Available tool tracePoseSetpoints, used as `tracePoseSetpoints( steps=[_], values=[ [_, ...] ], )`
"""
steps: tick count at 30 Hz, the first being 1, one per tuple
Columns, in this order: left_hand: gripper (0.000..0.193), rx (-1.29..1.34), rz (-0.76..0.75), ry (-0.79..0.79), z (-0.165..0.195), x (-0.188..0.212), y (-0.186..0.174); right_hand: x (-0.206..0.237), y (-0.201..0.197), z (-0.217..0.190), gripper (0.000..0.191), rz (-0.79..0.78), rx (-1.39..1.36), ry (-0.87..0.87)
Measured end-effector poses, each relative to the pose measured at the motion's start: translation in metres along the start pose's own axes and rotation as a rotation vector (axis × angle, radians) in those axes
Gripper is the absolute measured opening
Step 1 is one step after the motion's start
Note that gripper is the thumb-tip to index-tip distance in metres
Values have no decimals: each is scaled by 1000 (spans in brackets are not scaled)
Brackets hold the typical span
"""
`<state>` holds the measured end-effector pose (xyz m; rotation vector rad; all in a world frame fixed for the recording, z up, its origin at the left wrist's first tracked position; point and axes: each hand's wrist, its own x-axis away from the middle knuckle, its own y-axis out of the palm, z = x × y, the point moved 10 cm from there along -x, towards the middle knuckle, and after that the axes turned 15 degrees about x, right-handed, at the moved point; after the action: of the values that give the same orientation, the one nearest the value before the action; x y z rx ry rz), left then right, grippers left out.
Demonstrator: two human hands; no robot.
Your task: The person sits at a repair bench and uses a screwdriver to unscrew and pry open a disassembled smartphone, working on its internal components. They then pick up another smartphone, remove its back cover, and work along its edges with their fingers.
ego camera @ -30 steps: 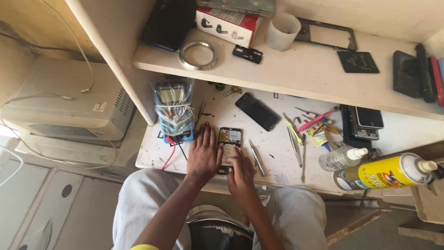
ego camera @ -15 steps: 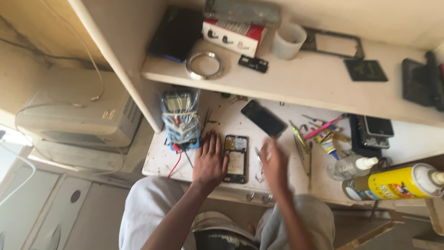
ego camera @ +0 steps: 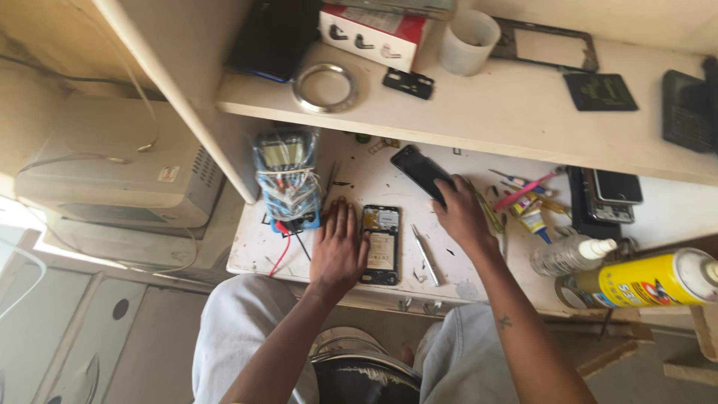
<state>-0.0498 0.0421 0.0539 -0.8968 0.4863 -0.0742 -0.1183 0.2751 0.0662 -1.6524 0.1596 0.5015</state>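
An opened phone [ego camera: 381, 245] with its inner parts exposed lies on the white worktable [ego camera: 351, 183]. My left hand [ego camera: 338, 251] rests flat beside it, fingers touching its left edge. My right hand [ego camera: 462, 213] has reached up and right to a dark phone screen panel [ego camera: 420, 172], its fingers lying on the panel's lower end. A thin metal tool [ego camera: 426, 256] sits on the table between the two hands.
A blue multimeter [ego camera: 286, 179] wrapped in leads stands left of the phone. Tools, a glue tube [ego camera: 534, 222], a clear bottle [ego camera: 568, 254] and a yellow spray can [ego camera: 651, 278] crowd the right. The shelf [ego camera: 486, 112] above holds a ring, cup, box and phone parts.
My right hand left the opened phone and moved up and right to the dark screen panel. My left hand stayed by the phone. The camera moved closer.
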Motion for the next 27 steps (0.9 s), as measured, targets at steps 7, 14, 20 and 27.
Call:
tracePoseSetpoints(
  steps=[7, 14, 20, 27],
  values=[
    [68, 29, -7, 11, -1, 1, 3, 26, -25, 3, 18, -10, -107, 390],
    [67, -18, -15, 0, -2, 2, 6, 156, -48, -54, 29, 133, -603, 611],
    [65, -17, -12, -12, -1, 3, 4, 184, -29, -86, 48, 52, -522, 868],
    [55, 59, 41, 16, 2, 5, -6, 142, -47, -130, 90, -126, -113, 556]
  ],
)
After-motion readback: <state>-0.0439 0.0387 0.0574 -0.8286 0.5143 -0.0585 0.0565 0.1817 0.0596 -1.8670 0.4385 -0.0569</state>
